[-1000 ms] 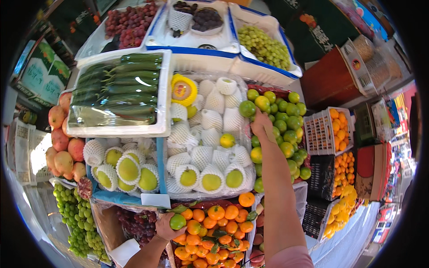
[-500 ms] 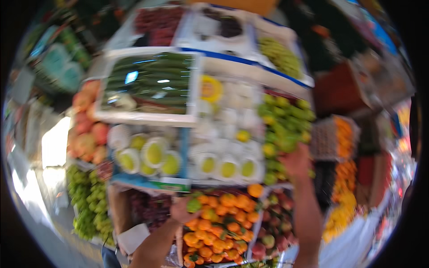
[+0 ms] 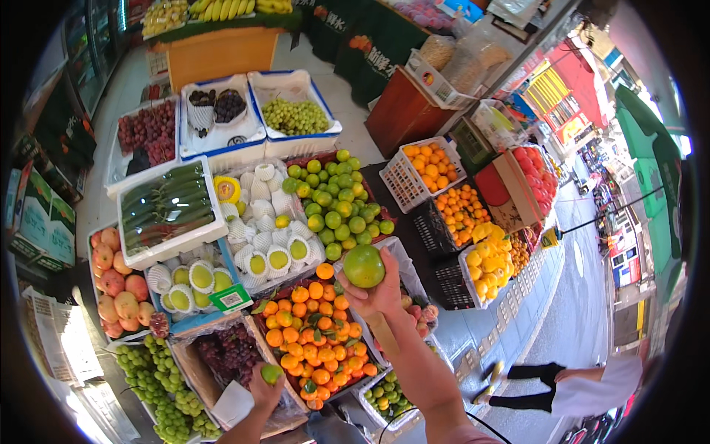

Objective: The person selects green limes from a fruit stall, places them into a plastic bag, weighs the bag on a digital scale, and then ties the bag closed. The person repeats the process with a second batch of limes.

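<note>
Fruit stall seen from above. The right hand (image 3: 381,292) is raised over the display, fingers wrapped around a large green citrus fruit (image 3: 364,266), which sits above the near edge of the heap of green citrus (image 3: 333,200). The left hand (image 3: 264,385) is lower, closed around a small green fruit (image 3: 271,374), near the front edge of the stall beside the crate of dark grapes (image 3: 229,354).

Handling, as a judgement: the big fruit is best carried with the palm under it and a full finger wrap, since it is round and smooth; the small one needs only a light grip.

Room: crates stand rim to rim, with the box of small oranges (image 3: 316,333) directly below both arms, so free space lies upward and back toward the person. A passer-by (image 3: 569,388) walks on the pavement to the right, well apart.
</note>
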Demonstrator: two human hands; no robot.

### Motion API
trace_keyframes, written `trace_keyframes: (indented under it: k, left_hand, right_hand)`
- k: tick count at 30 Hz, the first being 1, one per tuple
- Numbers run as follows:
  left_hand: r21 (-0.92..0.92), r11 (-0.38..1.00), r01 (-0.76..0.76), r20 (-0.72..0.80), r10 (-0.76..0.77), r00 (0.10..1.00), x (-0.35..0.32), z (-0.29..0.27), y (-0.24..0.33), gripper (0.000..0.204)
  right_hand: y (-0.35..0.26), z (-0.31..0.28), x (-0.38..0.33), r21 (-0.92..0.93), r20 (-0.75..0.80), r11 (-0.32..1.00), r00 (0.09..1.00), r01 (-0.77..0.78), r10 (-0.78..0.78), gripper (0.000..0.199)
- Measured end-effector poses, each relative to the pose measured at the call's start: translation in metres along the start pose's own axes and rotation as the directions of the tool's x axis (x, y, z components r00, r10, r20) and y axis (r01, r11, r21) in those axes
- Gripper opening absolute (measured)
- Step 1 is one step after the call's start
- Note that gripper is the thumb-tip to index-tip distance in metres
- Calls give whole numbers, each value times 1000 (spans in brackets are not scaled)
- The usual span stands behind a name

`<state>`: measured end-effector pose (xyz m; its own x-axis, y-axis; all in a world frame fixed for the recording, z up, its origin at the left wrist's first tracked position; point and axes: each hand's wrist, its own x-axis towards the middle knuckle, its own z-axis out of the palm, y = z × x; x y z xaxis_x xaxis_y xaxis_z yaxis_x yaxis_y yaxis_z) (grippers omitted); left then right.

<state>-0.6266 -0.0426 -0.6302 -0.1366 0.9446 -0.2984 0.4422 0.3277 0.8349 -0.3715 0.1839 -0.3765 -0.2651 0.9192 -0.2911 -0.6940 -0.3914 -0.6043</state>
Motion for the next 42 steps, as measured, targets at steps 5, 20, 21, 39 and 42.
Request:
trace_keyframes:
  k: [5,20,21,39,42]
  left_hand:
    - [88,996,6,28,-8,1000,-148,-102,29,54]
    - [-78,958,-277,-180,260,949,-339,-475,32,44]
    - [-80,947,-312,-220,288,932,-342,-491,35,42]
    - [-766,506,396,304,-257,917,-376,-608,97,35]
    - [-764,463,450,398,-211,893,-355,-642,94,38]
  right_hand:
    - [-9,101,-88,112,202,989,972,102,-123,58]
    - [91,479,-419,-856,239,136,615,499,-751,68]
    - [99,493,-435,-875,250,67,564,480,-787,66]
    - [235,407,-456,-414,-255,878,896,239,-364,64]
    - [271,429,-444,-490,-304,838,853,241,-423,62]
